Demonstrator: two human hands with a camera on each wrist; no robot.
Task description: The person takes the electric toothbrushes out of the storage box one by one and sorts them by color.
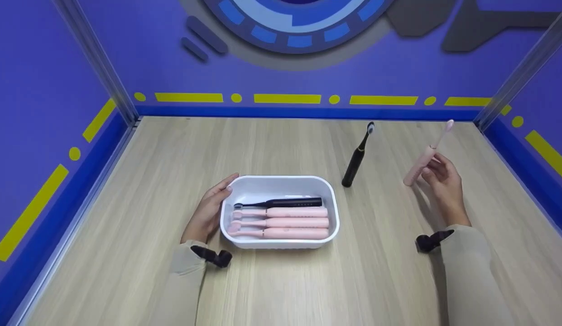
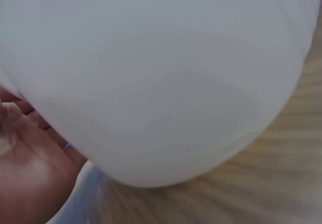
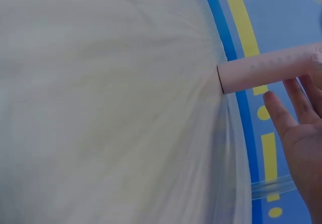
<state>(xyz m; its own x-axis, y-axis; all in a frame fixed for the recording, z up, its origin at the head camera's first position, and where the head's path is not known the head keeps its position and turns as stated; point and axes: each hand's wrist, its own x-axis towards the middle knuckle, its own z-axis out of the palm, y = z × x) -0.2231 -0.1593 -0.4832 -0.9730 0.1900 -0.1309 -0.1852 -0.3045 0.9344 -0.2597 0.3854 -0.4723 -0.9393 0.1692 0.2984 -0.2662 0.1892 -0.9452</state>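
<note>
In the head view, my left hand (image 1: 207, 212) holds the left end of a white plastic tub (image 1: 281, 244), thumb by the rim. The tub's outer wall (image 2: 166, 93) fills most of the left wrist view, hiding part of the fingers. Inside the tub lie a black electric toothbrush (image 1: 294, 203) and three pink ones (image 1: 296, 222), heads to the left. To the right, my right hand (image 1: 446, 188) pinches another pink electric toothbrush (image 1: 421, 165) by its handle, head up. Its base is at or just above the tabletop; I cannot tell which.
A second black electric toothbrush (image 1: 354, 166) stands upright on the wooden table (image 1: 281, 290), between the tub and my right hand. Blue panels with yellow marks (image 1: 287, 98) close off the back and both sides.
</note>
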